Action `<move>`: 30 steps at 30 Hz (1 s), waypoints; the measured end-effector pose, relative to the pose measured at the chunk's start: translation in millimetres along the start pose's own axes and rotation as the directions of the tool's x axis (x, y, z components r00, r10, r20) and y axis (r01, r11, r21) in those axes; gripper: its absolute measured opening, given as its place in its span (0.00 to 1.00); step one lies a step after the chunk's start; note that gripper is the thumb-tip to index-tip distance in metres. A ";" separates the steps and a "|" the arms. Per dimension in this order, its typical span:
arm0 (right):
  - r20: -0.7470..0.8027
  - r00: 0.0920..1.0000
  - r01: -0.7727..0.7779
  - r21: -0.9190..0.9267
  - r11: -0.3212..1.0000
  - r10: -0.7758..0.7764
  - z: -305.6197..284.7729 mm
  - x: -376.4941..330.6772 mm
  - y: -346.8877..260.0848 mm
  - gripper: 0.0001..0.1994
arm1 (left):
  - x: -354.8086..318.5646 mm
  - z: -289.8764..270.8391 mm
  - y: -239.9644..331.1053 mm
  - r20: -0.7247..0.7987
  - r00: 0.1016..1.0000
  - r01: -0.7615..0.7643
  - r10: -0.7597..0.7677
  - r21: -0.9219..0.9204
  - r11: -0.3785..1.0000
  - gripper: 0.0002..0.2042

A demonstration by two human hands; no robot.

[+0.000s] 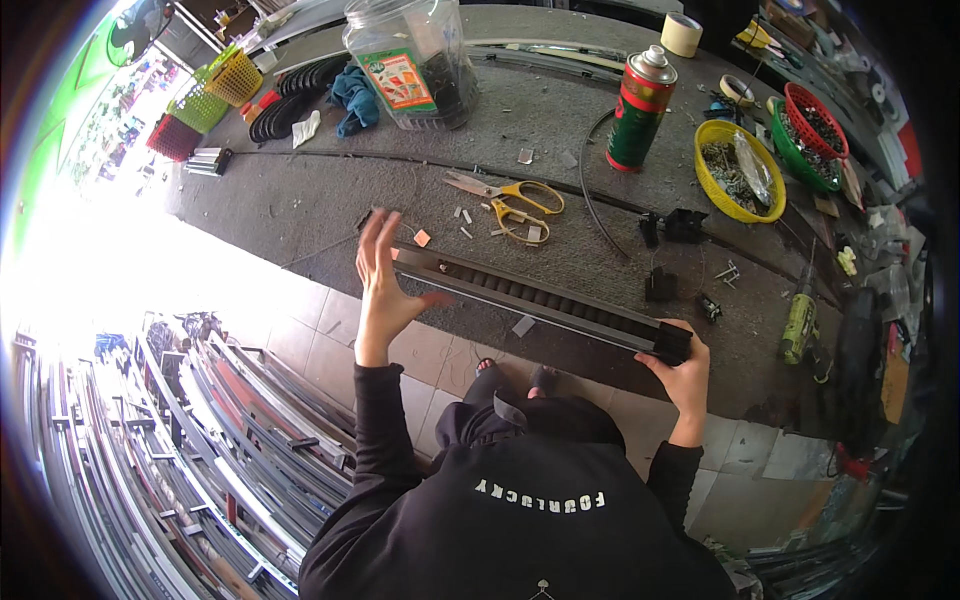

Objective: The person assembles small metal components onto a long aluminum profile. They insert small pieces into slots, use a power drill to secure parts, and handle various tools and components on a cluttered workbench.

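A long dark metal channel (480, 284) with a ribbed black strip along its inside lies at a slant in front of me. My right hand (686, 378) grips its right end, at a black end piece, thumb on the near side. At the left end, my left hand (383, 300) has its fingers raised and spread, the thumb reaching along the near side; whether it touches the channel I cannot tell. A small orange square (422, 238) sits just beyond that end. Yellow-handled scissors (520, 205) lie half open farther back, beside several small pale offcuts.
On the grey-covered bench stand a spray can (642, 110), a clear plastic jar (415, 65) and a yellow basket of small hardware (738, 172). A green power screwdriver (800, 325) lies at right. Long metal profiles (200, 460) are stacked at lower left, below the bench.
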State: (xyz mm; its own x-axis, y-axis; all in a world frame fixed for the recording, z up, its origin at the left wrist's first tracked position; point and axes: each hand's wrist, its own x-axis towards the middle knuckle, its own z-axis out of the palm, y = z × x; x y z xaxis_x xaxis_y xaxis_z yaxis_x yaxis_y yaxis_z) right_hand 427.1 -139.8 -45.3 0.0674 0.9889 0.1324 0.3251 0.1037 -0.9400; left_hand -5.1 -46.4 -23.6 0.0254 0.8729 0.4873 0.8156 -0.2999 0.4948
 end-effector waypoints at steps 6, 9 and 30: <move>-0.048 0.999 0.009 0.010 1.000 -0.009 3.3 -19.6 -8.1 0.26 | -55.9 45.4 65.8 -0.159 0.807 0.381 -0.568 -0.596 0.707 0.61; -0.023 0.983 0.176 -0.108 0.978 -0.180 -0.6 -26.1 -32.0 0.24 | -93.2 55.9 109.6 0.511 0.653 0.471 -0.559 -0.852 -0.228 0.39; -0.064 0.851 0.509 0.348 0.787 -0.522 53.0 38.7 -97.9 0.49 | 61.1 -111.1 56.6 0.868 0.262 0.206 0.422 -0.478 0.854 0.54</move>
State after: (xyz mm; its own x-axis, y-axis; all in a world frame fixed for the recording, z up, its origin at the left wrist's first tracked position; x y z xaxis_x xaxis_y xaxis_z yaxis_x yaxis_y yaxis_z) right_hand 347.8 -106.1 35.2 -0.0522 0.7803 0.6232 -0.0380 0.6221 -0.7820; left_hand -21.7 -52.8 114.0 0.8526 0.4359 -0.2881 0.4259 -0.2601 0.8666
